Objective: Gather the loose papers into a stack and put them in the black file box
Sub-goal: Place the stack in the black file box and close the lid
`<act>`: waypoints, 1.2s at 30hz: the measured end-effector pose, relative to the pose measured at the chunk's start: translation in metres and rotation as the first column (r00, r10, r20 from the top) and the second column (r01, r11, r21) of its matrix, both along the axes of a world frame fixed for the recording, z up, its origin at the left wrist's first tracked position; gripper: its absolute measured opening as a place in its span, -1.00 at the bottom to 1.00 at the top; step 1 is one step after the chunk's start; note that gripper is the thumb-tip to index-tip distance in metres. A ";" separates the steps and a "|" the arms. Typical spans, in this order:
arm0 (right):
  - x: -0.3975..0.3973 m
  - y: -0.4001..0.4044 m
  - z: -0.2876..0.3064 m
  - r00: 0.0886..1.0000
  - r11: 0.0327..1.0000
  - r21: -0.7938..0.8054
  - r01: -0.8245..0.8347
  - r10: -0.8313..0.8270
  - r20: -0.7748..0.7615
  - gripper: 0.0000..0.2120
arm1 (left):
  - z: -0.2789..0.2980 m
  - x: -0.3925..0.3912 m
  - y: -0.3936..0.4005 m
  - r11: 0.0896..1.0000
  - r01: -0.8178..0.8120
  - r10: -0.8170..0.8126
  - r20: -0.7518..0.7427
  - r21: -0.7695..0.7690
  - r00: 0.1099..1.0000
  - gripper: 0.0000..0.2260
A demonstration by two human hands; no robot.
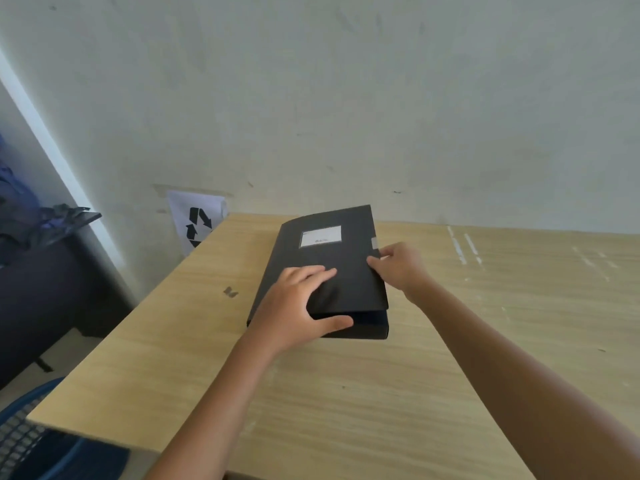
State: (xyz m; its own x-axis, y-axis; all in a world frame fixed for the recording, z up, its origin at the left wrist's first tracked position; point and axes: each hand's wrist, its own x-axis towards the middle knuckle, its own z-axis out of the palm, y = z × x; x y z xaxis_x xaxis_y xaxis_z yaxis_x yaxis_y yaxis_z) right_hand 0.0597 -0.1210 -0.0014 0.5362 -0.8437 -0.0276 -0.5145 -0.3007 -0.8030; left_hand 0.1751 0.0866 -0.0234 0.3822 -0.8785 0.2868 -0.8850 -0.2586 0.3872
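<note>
The black file box lies flat on the wooden table, with a white label on its lid. The lid sits slightly raised along the near and right edges. My left hand rests on the lid's near left part, fingers spread on top and thumb against the front wall. My right hand holds the lid's right edge beside the grey clasp tab. No loose papers are in view; the inside of the box is hidden.
A white sheet with a black recycling symbol hangs on the wall behind the table's left corner. A dark cabinet with clothes stands at the left. A blue basket sits below the table's near left edge.
</note>
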 end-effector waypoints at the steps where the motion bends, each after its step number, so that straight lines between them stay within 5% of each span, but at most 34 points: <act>1: -0.003 0.000 -0.006 1.000 1.000 -0.018 0.002 -0.002 -0.023 -0.60 | -0.003 0.003 0.002 0.999 -0.049 0.049 0.012 0.015 0.999 -0.09; 10: -0.013 0.004 -0.039 1.000 0.993 -0.114 0.017 -0.016 0.009 -0.53 | -0.027 0.023 0.018 0.951 -0.277 0.293 -0.110 0.139 0.950 -0.21; 13: -0.019 0.004 -0.043 0.989 0.958 -0.257 -0.125 0.101 -0.105 -0.65 | -0.030 0.020 0.015 0.948 -0.276 0.287 -0.058 0.157 0.956 -0.18; 19: -0.039 -0.006 -0.034 0.908 0.828 -0.484 -0.282 0.067 -0.414 -0.68 | -0.033 0.005 -0.005 0.947 -0.192 0.192 0.026 0.259 0.981 -0.13; 25: -0.070 -0.012 -0.020 0.894 0.807 -0.412 -0.423 0.297 -0.335 -0.61 | -0.033 -0.024 -0.072 0.918 -0.160 0.138 0.084 0.364 0.987 -0.15; 29: -0.082 -0.030 -0.029 0.832 0.780 -0.396 -0.484 0.269 -0.485 -0.32 | -0.026 -0.030 -0.112 0.897 -0.161 0.102 0.161 0.413 0.982 -0.20; 36: -0.068 -0.044 -0.037 0.761 0.730 -0.442 -0.522 0.165 -0.628 -0.36 | -0.012 -0.037 -0.146 0.816 -0.227 0.104 0.252 0.531 0.962 -0.23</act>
State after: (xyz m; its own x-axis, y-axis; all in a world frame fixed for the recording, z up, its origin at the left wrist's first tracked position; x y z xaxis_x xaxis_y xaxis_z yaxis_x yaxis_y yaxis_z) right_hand -0.0083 -0.1652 -0.0382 0.8379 -0.5455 0.0184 -0.5437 -0.8372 -0.0593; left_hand 0.1378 -0.0591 -0.0358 0.5240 -0.8404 -0.1385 -0.8510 -0.5230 -0.0467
